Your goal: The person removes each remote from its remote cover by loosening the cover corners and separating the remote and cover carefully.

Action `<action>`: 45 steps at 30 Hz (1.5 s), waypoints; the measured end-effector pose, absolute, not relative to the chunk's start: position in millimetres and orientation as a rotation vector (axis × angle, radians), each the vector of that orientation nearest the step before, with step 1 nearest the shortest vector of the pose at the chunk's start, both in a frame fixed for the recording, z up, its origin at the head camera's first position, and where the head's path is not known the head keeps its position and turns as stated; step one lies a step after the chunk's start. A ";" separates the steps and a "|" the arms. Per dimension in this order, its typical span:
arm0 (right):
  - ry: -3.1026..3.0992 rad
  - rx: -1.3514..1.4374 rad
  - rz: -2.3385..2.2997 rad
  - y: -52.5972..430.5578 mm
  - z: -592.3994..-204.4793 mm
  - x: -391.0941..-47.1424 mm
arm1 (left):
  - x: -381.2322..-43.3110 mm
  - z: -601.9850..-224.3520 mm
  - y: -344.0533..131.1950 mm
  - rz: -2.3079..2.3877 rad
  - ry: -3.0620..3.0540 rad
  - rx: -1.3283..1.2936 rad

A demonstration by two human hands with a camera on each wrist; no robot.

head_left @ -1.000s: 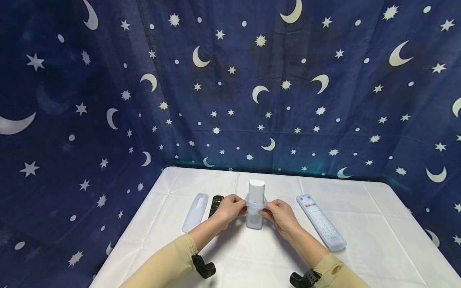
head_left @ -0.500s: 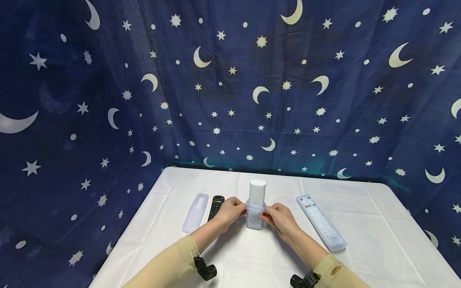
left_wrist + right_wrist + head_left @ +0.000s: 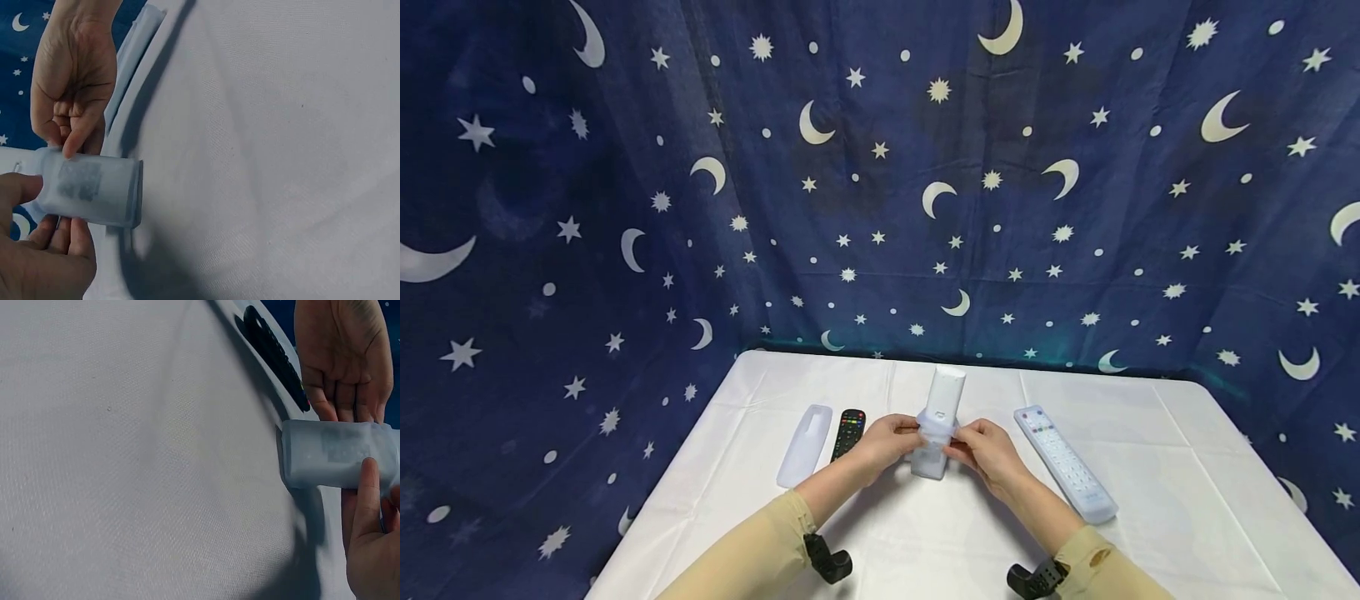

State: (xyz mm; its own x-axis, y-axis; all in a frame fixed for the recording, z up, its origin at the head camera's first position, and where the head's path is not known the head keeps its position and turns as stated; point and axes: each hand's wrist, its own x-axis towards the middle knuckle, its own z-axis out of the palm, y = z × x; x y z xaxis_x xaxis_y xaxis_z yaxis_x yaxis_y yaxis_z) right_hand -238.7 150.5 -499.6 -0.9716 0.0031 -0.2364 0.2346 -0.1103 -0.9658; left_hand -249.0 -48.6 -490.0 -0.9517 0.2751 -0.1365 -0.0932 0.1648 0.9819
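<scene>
Head view: left hand pinches the translucent cover on its nine o'clock side, right hand pinches it at three. Both grips narrow, near the cover's upper rim. Right wrist view has one right-hand digit laid along the cover wall.

White remote control sits inside the cover, between the hands, tipped toward one o'clock; upper part bare, lower part wrapped, rim flared around it. Both wrist views show a dark patch through the cover; label or keys, can't tell. Can't confirm the bottom end touches the table either.

Step, my read: fitting the cover onto the remote, roughly half seated. Next move calls for even pull on both rim sides, remote kept in line. Risk: one side rides up and the rim folds.

Outward: black remote, uncovered, at nine o'clock, partly behind the left forearm. Spare translucent cover beyond it, same bearing, lying flat. White remote in a clear cover between three and four, keys up, well apart from the right hand.

Surface: white tablecloth, faint creases. Room: dark blue curtain with moons and stars from ten o'clock through two.
</scene>
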 end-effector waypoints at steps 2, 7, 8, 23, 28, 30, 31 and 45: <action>1.989 0.267 -2.206 151.5 -499.0 -239.3 | -249.7 -490.8 -47.6 1.829 2.174 0.194; 2.018 0.256 -2.173 152.9 -499.9 -241.8 | -250.0 -492.3 -46.0 1.800 2.233 0.165; 2.036 0.259 -2.160 153.3 -500.3 -242.4 | -250.1 -492.4 -46.0 1.800 2.241 0.160; 2.253 -0.037 -2.228 166.5 -468.6 -258.0 | -252.9 -492.4 -45.5 1.841 2.205 0.133; 2.181 -0.234 -2.238 164.1 -459.3 -265.8 | -251.3 -491.0 -45.5 1.842 2.200 0.111; 2.194 -0.260 -2.195 162.3 -457.7 -268.1 | -250.0 -489.7 -45.1 1.842 2.204 0.115; 2.201 -0.270 -2.177 161.6 -457.4 -269.1 | -249.5 -489.3 -44.8 1.843 2.206 0.114; 2.262 -0.313 -2.076 156.7 -455.4 -277.2 | -250.8 -491.3 -43.6 1.854 2.216 0.115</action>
